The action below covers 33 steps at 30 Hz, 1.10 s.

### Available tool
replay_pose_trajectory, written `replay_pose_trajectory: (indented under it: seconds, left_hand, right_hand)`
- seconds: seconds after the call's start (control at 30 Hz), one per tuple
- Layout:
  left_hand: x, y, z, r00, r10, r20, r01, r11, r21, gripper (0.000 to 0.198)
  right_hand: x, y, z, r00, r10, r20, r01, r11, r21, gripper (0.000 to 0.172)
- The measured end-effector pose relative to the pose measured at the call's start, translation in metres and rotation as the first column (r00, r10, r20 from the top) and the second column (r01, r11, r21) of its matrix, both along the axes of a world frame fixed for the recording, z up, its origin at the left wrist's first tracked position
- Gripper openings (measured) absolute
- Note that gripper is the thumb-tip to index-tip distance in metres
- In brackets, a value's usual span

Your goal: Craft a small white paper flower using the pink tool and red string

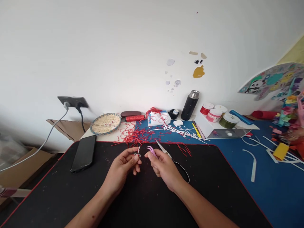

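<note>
My left hand (129,161) pinches a small looped piece of white cord (137,155) between thumb and index finger, with a short end standing up. In my right hand (160,161) is a pair of pink-purple tweezers (151,150), gripped near the curved tips, which point toward the cord from a small gap away. Behind the right hand lie scissors (162,147), their blades pointing up and left and their handles partly covered by the hand. A white cord (186,173) curves out on the mat to the right of that hand.
The black mat (201,202) carries a phone (83,153) at left. Behind are a woven basket (105,123), red cord scraps (135,134), a red thread spool (135,118), white cords (182,130), a black flask (190,106) and lidded jars (214,115). Paper strips (253,166) lie right.
</note>
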State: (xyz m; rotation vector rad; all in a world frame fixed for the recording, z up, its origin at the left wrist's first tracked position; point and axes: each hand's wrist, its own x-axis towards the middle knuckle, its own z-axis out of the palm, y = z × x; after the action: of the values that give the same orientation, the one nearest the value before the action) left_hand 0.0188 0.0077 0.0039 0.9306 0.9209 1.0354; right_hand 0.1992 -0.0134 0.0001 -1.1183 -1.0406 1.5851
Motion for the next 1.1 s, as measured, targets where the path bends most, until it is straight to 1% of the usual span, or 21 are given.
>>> replay_pose_trajectory:
  seconds: [0.1,0.27,0.43,0.57,0.77,0.9,1.0,1.1]
  left_hand:
    - [-0.001,0.001,0.000,1.000,0.010,-0.015,-0.010,1.000,0.004,0.054]
    - [-0.002,0.000,0.000,0.999,0.004,-0.047,-0.002,0.999,0.038,0.049]
    - [-0.002,-0.001,-0.002,0.994,-0.022,-0.103,0.027,0.998,0.056,0.048]
    - [-0.002,-0.001,-0.001,0.988,-0.019,-0.151,0.031,0.997,0.077,0.049]
    - [-0.002,-0.005,0.003,0.971,-0.014,-0.237,0.045,0.991,0.123,0.045]
    - [-0.001,-0.007,0.005,0.960,-0.009,-0.280,0.051,0.988,0.144,0.043]
    - [-0.001,-0.007,0.005,0.957,-0.012,-0.289,0.056,0.988,0.144,0.043]
    - [-0.001,-0.006,0.005,0.954,-0.018,-0.298,0.064,0.987,0.144,0.043]
  right_hand:
    - [0.000,0.000,-0.003,0.999,0.017,0.029,-0.018,0.999,0.048,0.059]
    - [-0.002,-0.001,-0.012,0.990,0.044,0.130,-0.060,0.992,0.116,0.058]
    - [-0.002,-0.002,-0.009,0.976,0.052,0.214,-0.090,0.980,0.175,0.053]
    - [-0.001,-0.003,-0.005,0.957,0.029,0.289,-0.105,0.963,0.250,0.050]
    - [0.004,-0.002,-0.003,0.907,-0.020,0.421,-0.155,0.914,0.375,0.042]
    - [0.009,-0.001,-0.001,0.856,-0.084,0.511,-0.149,0.905,0.398,0.038]
    - [0.012,-0.001,0.000,0.848,-0.111,0.518,-0.131,0.903,0.409,0.037]
    - [0.012,-0.001,0.001,0.834,-0.115,0.540,-0.147,0.897,0.418,0.037]
